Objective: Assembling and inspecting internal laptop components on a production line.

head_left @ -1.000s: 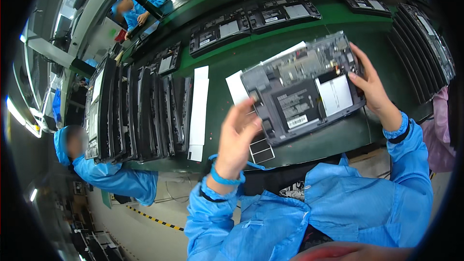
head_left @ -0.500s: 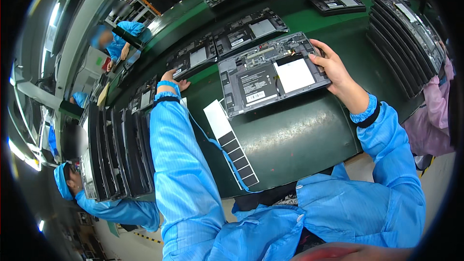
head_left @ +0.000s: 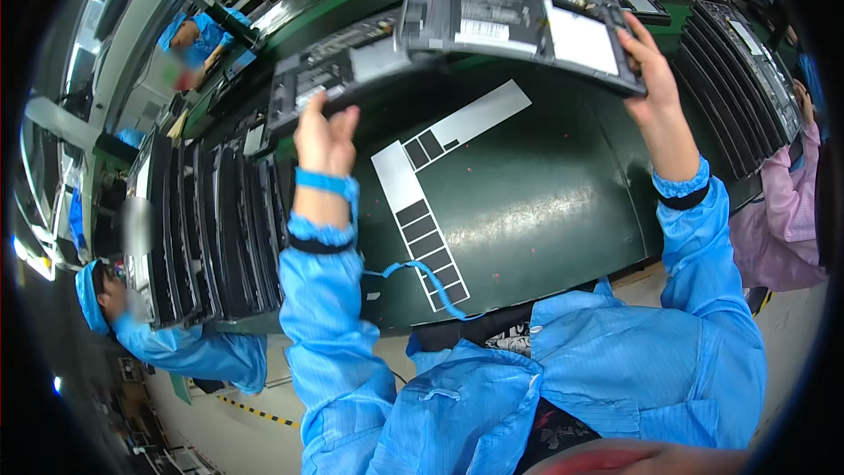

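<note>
In my right hand (head_left: 655, 75) is an opened laptop base (head_left: 501, 13), gripped by its right end, thumb and fingers on either face. Its black battery, circuit board and a white rectangular panel show; it tilts above the bench. At the near edge of a second opened laptop base (head_left: 338, 66), blurred and raised at the left, my left hand (head_left: 327, 136) is closed with its fingertips on the rim. Part of that base is hidden behind the first one. A blue band with a coiled cord (head_left: 431, 277) circles my left wrist.
Stacked laptop bases stand on edge at the left (head_left: 211, 237) and at the right (head_left: 734, 79). White-and-black marking strips (head_left: 391, 167) lie on the green bench (head_left: 563, 176). Co-workers are at the left, far left and right, one in a pink sleeve (head_left: 778, 193).
The base in my right hand has moved up and away. My left hand has taken hold of another base, now lifted and shifted. A second marking strip on the bench has come into view.
</note>
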